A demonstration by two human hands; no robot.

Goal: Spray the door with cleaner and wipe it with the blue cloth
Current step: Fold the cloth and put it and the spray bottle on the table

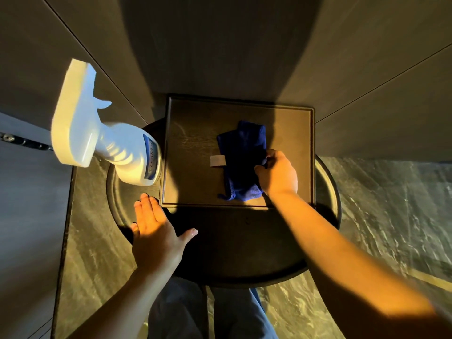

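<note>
A round dark side table (327, 192) with a raised rim stands in a corner of grey wood-grain wall panels (367, 69), lit by warm, low light that leaves much of the top in shadow. On it sits a rectangular dark wooden tray (193, 148), its far edge close to the wall. The floor (391, 204) around the table is dark marbled stone with pale veins. At the left edge a pale grey door (24, 204) shows, with a dark metal fitting (22, 141) on it.

The blue cloth (241, 152) lies crumpled on the tray, a white tag (218, 160) sticking out on its left side. The right hand (278, 173) rests on the cloth's right edge, fingers curled and pinched on the fabric. The white spray bottle (105, 135) of cleaner stands on the table just left of the tray, its trigger head looming toward the camera. The left hand (155, 231) hovers flat over the table's near left rim, fingers straight and close together, thumb spread, holding nothing. Below, blue trousers (195, 314) are visible.
</note>
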